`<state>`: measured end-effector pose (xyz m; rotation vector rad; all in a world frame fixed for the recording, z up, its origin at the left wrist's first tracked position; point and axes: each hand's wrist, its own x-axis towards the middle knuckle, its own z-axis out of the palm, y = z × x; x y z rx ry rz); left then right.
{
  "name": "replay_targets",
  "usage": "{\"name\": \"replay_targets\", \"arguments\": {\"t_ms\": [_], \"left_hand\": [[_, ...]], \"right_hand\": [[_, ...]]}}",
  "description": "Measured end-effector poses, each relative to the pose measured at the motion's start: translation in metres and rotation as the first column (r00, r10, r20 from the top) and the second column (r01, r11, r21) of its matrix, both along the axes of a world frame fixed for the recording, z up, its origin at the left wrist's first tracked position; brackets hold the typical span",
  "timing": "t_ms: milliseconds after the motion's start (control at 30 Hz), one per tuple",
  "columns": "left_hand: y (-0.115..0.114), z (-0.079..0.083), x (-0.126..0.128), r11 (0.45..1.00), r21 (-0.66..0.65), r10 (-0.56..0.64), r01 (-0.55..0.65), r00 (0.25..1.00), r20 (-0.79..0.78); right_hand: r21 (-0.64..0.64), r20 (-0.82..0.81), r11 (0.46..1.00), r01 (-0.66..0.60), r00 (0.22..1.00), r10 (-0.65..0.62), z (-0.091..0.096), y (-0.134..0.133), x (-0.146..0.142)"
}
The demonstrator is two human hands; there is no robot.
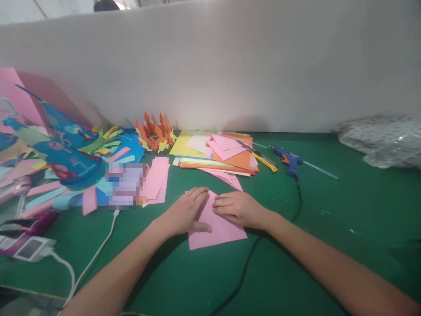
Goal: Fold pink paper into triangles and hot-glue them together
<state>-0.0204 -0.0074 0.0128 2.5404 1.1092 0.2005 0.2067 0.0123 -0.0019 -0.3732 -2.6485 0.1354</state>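
A pink sheet of paper (pixel 217 230) lies flat on the green table, its upper part under both hands. My left hand (pixel 189 210) rests on the sheet's left side, thumb stretched toward the middle and fingers pointing away from me. Pressed flat on the upper right part is my right hand (pixel 238 208), its fingers pointing left. Neither hand grips the paper; both are open on top of it. Some of the sheet's upper edge is hidden by the fingers.
Behind the sheet are stacked coloured papers (pixel 179 147) with a yellow cutter knife (pixel 269 163). A blue glue gun (pixel 287 160) lies right, its cord running beneath my right arm. Left are an orange paper crown (pixel 154 136), blue cone hats (pixel 74 164), pink strips (pixel 158 180) and a white cable (pixel 105 241).
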Motion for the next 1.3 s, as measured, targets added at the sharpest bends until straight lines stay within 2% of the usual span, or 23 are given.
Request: {"name": "replay_targets", "arguments": {"t_ms": [433,533,600,667,733,833,1033,1167,1300], "left_hand": [[0.002,0.001,0.000,0.997,0.049,-0.053,0.053,0.999,-0.008],[0.002,0.002,0.001,0.997,0.056,-0.060,0.060,0.998,-0.008],[0.001,0.003,0.001,0.996,0.063,-0.066,0.067,0.998,-0.021],[0.000,0.005,0.001,0.996,0.065,-0.065,0.068,0.997,-0.043],[-0.001,0.007,0.001,0.996,0.060,-0.062,0.066,0.996,-0.064],[-0.002,0.008,0.002,0.997,0.048,-0.064,0.068,0.994,-0.084],[-0.003,0.006,0.001,0.995,0.074,-0.064,0.071,0.993,-0.100],[-0.002,0.006,0.002,0.994,0.074,-0.069,0.077,0.992,-0.108],[-0.002,0.004,0.002,0.995,0.069,-0.063,0.070,0.992,-0.107]], "right_hand": [[-0.008,-0.003,1.000,-0.005,1.000,0.005,0.003,0.001,-0.001],[-0.071,-0.021,0.997,0.000,1.000,-0.002,0.002,-0.001,-0.001],[-0.172,-0.069,0.984,0.036,0.996,-0.048,0.001,-0.001,-0.002],[-0.275,-0.124,0.953,0.125,0.979,-0.164,0.000,-0.001,-0.003],[-0.318,-0.143,0.918,0.236,0.946,-0.292,-0.003,0.001,-0.004],[-0.268,-0.098,0.907,0.325,0.928,-0.361,-0.006,0.004,-0.006],[-0.112,0.048,0.935,0.335,0.942,-0.332,-0.004,0.006,-0.007],[-0.031,0.101,0.956,0.290,0.953,-0.286,0.002,0.008,0.003],[-0.051,0.096,0.982,0.182,0.980,-0.176,0.005,0.011,0.017]]}}
